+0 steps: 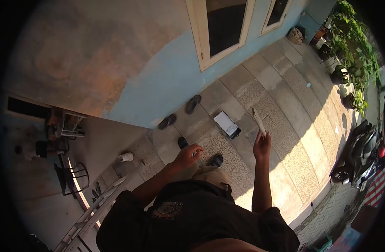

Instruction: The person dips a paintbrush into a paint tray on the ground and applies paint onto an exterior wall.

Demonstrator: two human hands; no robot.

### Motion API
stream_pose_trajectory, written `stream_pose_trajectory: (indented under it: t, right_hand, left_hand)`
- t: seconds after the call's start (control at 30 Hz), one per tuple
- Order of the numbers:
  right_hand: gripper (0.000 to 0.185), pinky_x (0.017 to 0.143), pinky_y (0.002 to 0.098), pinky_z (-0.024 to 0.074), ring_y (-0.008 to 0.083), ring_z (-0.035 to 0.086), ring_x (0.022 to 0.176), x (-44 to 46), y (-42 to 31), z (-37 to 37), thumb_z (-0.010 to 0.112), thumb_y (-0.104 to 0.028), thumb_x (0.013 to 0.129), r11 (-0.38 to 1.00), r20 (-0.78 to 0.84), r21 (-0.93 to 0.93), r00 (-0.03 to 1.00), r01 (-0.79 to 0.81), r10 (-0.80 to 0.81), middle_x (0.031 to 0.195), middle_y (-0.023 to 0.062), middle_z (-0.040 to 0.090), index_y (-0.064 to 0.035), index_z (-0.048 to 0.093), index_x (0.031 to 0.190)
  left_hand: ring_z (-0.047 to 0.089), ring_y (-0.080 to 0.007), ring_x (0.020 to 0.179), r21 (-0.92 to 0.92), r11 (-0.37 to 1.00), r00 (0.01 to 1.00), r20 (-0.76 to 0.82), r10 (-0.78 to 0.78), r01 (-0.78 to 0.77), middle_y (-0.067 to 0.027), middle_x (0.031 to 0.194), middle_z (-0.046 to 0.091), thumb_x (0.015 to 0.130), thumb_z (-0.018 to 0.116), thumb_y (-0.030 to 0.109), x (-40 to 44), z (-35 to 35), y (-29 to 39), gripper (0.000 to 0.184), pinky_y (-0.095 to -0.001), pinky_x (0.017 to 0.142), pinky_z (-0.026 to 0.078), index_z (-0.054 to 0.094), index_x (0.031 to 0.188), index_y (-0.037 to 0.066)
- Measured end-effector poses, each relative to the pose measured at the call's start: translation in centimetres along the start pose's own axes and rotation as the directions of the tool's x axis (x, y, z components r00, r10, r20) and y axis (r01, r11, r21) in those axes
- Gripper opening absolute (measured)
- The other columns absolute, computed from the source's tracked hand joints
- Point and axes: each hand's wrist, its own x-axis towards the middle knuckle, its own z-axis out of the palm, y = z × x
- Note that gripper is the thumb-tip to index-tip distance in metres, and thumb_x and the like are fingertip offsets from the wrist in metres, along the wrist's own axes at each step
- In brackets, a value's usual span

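My right hand (262, 146) is closed around the lower end of a thin, pale, flat object (258, 120), which points up and away from me over the tiled floor. My left hand (190, 156) is raised in front of my body with its fingers curled; whether something small is in it I cannot make out. On the floor between and beyond my hands lies a dark tray-like item with a white top (227, 123). Sandals (193, 104) rest near the blue wall.
A blue wall (167, 80) with framed windows runs along the left. Potted plants (341, 75) and a parked motorcycle (360, 155) stand at the right. A chair (72, 179), a white container (125, 157) and a person (30, 149) are at the left.
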Motion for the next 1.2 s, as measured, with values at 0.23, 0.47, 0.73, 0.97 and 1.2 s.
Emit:
stream_pose_trajectory:
  t: [0.23, 0.47, 0.73, 0.97, 1.2]
  right_hand:
    - [0.031, 0.104, 0.0315, 0.0553, 0.0232, 0.066, 0.115, -1.7, 5.8, 6.9, 0.059, -0.023, 0.106, 0.941, 0.204, -0.313, 0.959, -0.126, 0.196, 0.123, 0.0133, 0.066, -0.0027, 0.059, 0.129]
    - [0.035, 0.097, 0.0333, 0.0585, 0.0241, 0.068, 0.114, -6.6, 14.6, 14.3, 0.062, -0.027, 0.104, 0.896, 0.239, -0.410, 0.928, -0.171, 0.287, 0.122, 0.0133, 0.067, -0.0064, 0.058, 0.132]
    - [0.039, 0.097, 0.0350, 0.0548, 0.0220, 0.067, 0.114, -14.1, 25.7, 17.4, 0.058, -0.034, 0.106, 0.877, 0.321, -0.467, 0.903, -0.112, 0.287, 0.122, 0.0108, 0.067, -0.0097, 0.057, 0.136]
    - [0.040, 0.099, 0.0347, 0.0554, 0.0237, 0.067, 0.114, -21.4, 37.0, 18.9, 0.058, -0.031, 0.106, 0.880, 0.349, -0.470, 0.904, -0.061, 0.249, 0.123, 0.0135, 0.068, -0.0032, 0.055, 0.135]
    - [0.032, 0.095, 0.0351, 0.0593, 0.0280, 0.072, 0.107, -26.2, 43.8, 22.8, 0.058, -0.022, 0.107, 0.845, 0.434, -0.524, 0.887, 0.105, 0.158, 0.117, 0.0195, 0.069, 0.0006, 0.055, 0.129]
  left_hand:
    - [0.070, -0.0225, 0.101, -0.008, 1.000, 0.890, -0.456, 0.009, -0.015, -0.0108, 0.111, 0.071, 0.101, 0.060, 0.010, -8.0, -6.6, 5.4, 0.018, -0.0383, 0.093, 0.054, 0.068, 0.117, 0.003]
    - [0.070, -0.0191, 0.103, -0.020, 0.998, 0.709, -0.705, 0.030, -0.062, -0.0099, 0.108, 0.074, 0.101, 0.060, 0.008, -16.5, -12.4, 5.2, 0.016, -0.0362, 0.092, 0.053, 0.069, 0.114, 0.002]
    - [0.070, -0.0187, 0.100, 0.013, 0.996, 0.624, -0.778, 0.068, -0.092, -0.0091, 0.107, 0.074, 0.099, 0.060, 0.004, -29.7, -17.8, 3.8, 0.017, -0.0352, 0.091, 0.052, 0.069, 0.113, 0.003]
    - [0.070, -0.0186, 0.099, 0.066, 0.995, 0.581, -0.808, 0.096, -0.072, -0.0099, 0.106, 0.074, 0.098, 0.061, 0.005, -40.1, -22.0, 3.2, 0.016, -0.0343, 0.091, 0.052, 0.069, 0.112, 0.002]
    - [0.070, -0.0194, 0.098, 0.039, 0.995, 0.554, -0.828, 0.084, -0.092, -0.0111, 0.106, 0.074, 0.099, 0.061, 0.006, -43.6, -24.6, 3.1, 0.016, -0.0339, 0.091, 0.053, 0.069, 0.111, 0.000]
